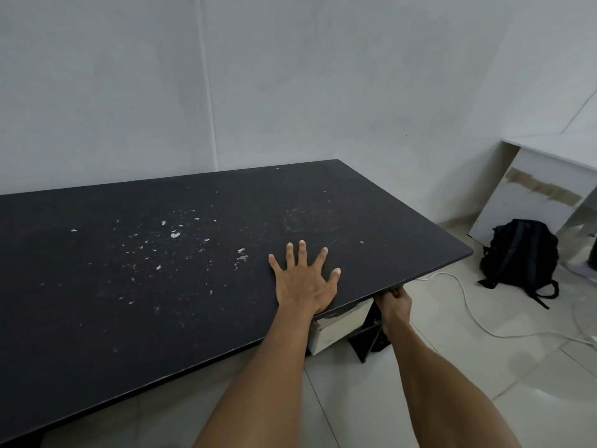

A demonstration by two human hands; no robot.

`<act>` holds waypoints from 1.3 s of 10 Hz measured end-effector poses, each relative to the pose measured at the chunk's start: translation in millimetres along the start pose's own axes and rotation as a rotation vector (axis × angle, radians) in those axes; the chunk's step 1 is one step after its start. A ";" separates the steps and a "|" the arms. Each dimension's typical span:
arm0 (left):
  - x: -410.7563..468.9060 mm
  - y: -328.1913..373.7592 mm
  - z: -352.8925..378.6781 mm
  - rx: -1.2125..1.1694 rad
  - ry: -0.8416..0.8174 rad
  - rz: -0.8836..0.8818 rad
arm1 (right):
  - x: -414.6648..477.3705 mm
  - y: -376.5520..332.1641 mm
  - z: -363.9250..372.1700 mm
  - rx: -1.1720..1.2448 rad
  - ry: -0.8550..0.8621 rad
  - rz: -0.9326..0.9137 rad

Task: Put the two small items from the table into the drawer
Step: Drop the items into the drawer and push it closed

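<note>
Left hand (303, 286) flat on one table (129, 270); right hand (395, 303) under it.

Dim, flat light; wide-angle edge bending.

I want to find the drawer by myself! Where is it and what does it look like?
Start at the long black table and follow its near edge to where the left hand lies flat. Just under that edge sits the drawer, a pale cream box. Everything beside it under the table is black.
</note>
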State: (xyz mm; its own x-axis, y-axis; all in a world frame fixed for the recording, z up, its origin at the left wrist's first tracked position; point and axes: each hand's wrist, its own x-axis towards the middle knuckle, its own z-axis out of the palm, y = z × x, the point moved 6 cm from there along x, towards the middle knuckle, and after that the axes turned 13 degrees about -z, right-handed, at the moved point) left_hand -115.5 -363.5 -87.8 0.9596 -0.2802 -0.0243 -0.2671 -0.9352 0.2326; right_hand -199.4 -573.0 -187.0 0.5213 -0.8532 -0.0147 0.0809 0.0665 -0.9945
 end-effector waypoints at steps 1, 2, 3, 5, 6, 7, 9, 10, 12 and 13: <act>0.1 -0.2 0.2 -0.001 0.002 -0.001 | 1.0 0.7 6.9 -0.025 -0.007 -0.011; 0.8 0.4 0.1 0.002 -0.002 0.005 | 0.3 1.1 7.6 -0.027 -0.016 -0.013; 0.3 0.8 0.4 0.009 -0.005 0.004 | 0.3 -2.6 4.1 -0.070 -0.032 -0.022; -0.3 -0.1 -1.1 0.012 -0.007 0.006 | -4.7 -12.0 0.2 0.183 0.037 0.063; -2.0 -0.1 -2.3 0.006 -0.014 0.013 | -5.2 -25.2 -23.1 0.291 0.340 0.128; -2.6 -0.9 -3.6 0.005 -0.025 0.012 | -6.1 -49.8 -52.7 0.132 0.605 0.101; -1.5 -15.8 -11.6 -0.001 -0.041 -0.012 | 2.7 -126.2 -42.2 -0.551 0.418 -0.274; 6.2 -55.9 -21.8 0.005 -0.028 -0.082 | -2.1 -136.6 15.3 -1.014 0.014 -0.453; 14.9 -198.6 -55.8 -0.001 -0.035 -0.329 | -72.1 -106.5 181.1 -1.155 -0.598 -0.561; 5.7 -266.6 -71.8 -0.003 -0.013 -0.442 | -129.0 -90.5 261.3 -1.179 -0.794 -0.681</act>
State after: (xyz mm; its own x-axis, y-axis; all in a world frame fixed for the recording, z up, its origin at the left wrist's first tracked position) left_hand -32.4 -100.2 -80.1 0.9805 0.1438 -0.1339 0.1689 -0.9651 0.2002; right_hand -52.0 -333.8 -68.0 0.9901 -0.0506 0.1309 -0.0068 -0.9490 -0.3152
